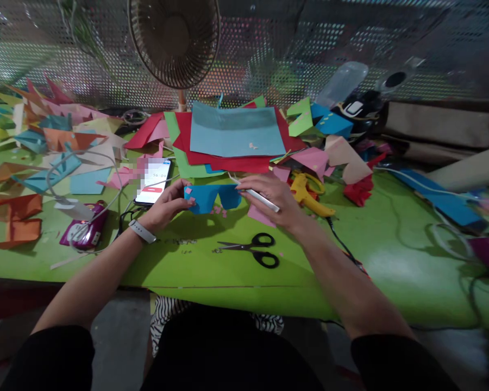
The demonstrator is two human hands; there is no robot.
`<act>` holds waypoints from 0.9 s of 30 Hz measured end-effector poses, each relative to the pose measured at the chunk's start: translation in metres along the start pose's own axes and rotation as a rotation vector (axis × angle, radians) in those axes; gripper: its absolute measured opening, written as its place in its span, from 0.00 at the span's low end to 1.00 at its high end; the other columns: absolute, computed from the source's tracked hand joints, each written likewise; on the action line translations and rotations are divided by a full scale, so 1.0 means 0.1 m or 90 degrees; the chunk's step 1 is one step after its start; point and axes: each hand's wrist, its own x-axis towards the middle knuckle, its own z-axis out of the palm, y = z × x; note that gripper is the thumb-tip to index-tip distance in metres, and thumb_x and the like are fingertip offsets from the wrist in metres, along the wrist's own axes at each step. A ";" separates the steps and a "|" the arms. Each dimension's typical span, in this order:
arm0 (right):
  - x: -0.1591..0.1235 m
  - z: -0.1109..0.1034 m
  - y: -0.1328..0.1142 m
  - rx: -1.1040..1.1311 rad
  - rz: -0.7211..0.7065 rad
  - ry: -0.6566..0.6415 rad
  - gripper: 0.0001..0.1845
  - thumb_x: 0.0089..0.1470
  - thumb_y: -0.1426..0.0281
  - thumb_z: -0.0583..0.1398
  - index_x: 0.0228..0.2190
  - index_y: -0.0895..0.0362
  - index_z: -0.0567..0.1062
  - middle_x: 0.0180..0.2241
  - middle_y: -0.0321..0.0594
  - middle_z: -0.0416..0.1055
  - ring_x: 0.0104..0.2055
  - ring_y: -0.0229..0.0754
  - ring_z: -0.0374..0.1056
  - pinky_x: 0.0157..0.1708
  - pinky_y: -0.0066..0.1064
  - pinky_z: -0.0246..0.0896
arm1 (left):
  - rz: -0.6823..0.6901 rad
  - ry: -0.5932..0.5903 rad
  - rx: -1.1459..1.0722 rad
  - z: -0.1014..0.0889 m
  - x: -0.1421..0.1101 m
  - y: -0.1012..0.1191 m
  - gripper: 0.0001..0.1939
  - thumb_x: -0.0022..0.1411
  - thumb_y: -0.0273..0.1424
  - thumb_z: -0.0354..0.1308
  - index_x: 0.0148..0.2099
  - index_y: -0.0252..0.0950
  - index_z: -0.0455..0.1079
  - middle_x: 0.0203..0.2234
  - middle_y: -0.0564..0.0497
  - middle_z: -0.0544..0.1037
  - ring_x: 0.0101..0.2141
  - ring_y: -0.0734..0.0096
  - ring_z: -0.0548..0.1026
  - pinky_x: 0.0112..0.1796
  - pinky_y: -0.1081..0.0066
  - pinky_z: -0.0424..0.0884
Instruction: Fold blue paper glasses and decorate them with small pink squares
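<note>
Paper cutout (204,200), blue and notched along its near edge, sits between both hands over the middle of the green table (212,277). Left hand (169,205): thumb and forefinger pinched on the cutout's left end, small pink bits (190,201) right at the fingertips. Right hand (275,195): fingers closed around a white pen-like tool (264,202), fingertips at the cutout's right end; can't tell if they pinch it too. More pink scraps (218,210) show at the notch. Black-handled scissors (255,250) lie flat nearer the body, blades pointing left. Yellow glue gun (309,195) is just right of the right hand, its cable running toward the near side. Phone (157,179), screen lit, is just beyond the left hand; purple device (87,225) lies farther left. Behind the hands: stacked paper sheets (236,130), light blue over red and green, with a fan (175,41) beyond.
</note>
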 end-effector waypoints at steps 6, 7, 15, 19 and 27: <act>-0.05 0.12 0.29 -0.159 0.057 -0.136 0.26 0.54 0.82 0.55 0.50 0.49 0.78 0.57 0.40 0.73 0.54 0.50 0.73 0.54 0.50 0.69 | 0.049 -0.022 0.041 -0.04 0.03 -0.02 0.24 0.44 0.22 0.73 0.40 0.38 0.66 0.28 0.57 0.72 0.28 0.77 0.72 0.29 0.77 0.70; -0.07 0.12 0.30 -0.189 0.076 -0.145 0.30 0.53 0.83 0.54 0.52 0.48 0.77 0.58 0.38 0.72 0.54 0.50 0.73 0.53 0.51 0.70 | 0.058 -0.025 0.048 -0.06 0.03 -0.02 0.24 0.43 0.22 0.74 0.41 0.38 0.67 0.29 0.56 0.73 0.29 0.77 0.72 0.30 0.77 0.70; -0.34 -0.54 0.30 -0.485 0.265 -0.127 0.32 0.55 0.74 0.59 0.61 0.60 0.65 0.60 0.55 0.67 0.59 0.60 0.67 0.51 0.51 0.69 | 0.081 -0.025 0.053 -0.08 0.04 0.00 0.28 0.43 0.21 0.75 0.43 0.39 0.65 0.31 0.56 0.72 0.31 0.76 0.72 0.33 0.76 0.73; -0.51 -0.73 0.51 -0.572 0.476 -0.235 0.24 0.48 0.72 0.64 0.49 0.62 0.72 0.49 0.59 0.74 0.46 0.63 0.73 0.37 0.47 0.70 | 0.081 -0.029 0.049 -0.05 0.03 0.01 0.28 0.42 0.22 0.75 0.43 0.39 0.64 0.31 0.57 0.71 0.31 0.76 0.72 0.33 0.75 0.73; -0.61 -0.79 0.55 -0.568 0.453 -0.113 0.17 0.50 0.65 0.64 0.42 0.57 0.71 0.45 0.62 0.72 0.41 0.65 0.73 0.29 0.44 0.64 | 0.074 -0.040 0.024 -0.05 0.02 -0.02 0.28 0.42 0.22 0.75 0.42 0.39 0.64 0.32 0.56 0.71 0.32 0.74 0.72 0.34 0.73 0.74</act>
